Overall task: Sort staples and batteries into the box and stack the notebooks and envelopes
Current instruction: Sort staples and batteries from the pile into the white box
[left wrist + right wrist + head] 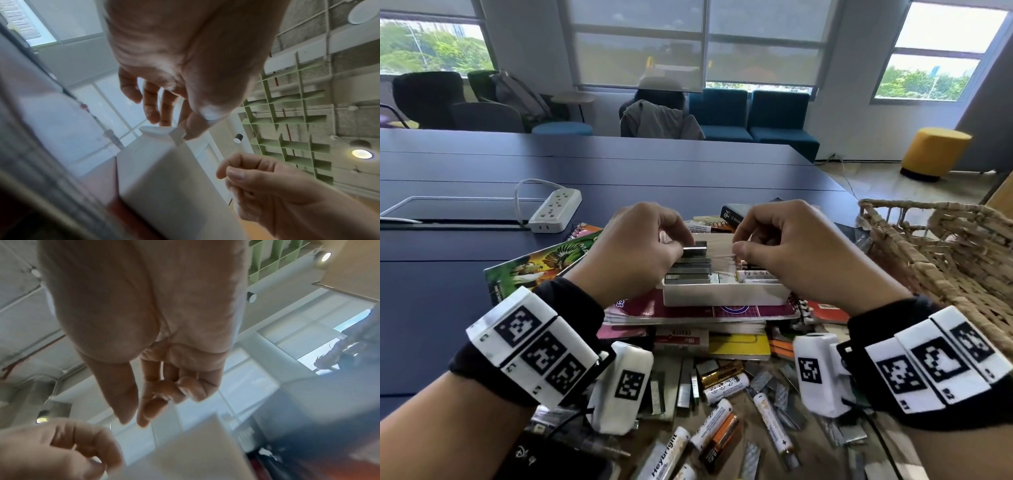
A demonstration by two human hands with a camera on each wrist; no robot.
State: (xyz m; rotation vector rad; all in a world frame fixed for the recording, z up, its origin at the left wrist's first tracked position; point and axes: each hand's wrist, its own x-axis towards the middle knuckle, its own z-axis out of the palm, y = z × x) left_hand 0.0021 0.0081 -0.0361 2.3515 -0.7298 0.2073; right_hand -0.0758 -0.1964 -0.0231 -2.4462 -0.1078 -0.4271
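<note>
Right now my left hand (635, 251) is over the left compartment of the white box (726, 295), its thumb and fingers pinching one end of a staple strip (695, 249). That strip runs left to right with its free end pointing toward my right hand, and it sits level just above the stack of staple strips (688, 272) already in that compartment, whose long axes lie the same way. So the left hand is the nearer one, and I judge that a short drop straight down would seat it. To the right, my right hand (787, 246) has thumb and forefinger pinched together above the batteries (756, 275) in the other compartment; whether it holds anything I cannot tell. Nearer me than both hands, loose batteries (722, 407) and staple strips lie scattered on the table at all angles.
</note>
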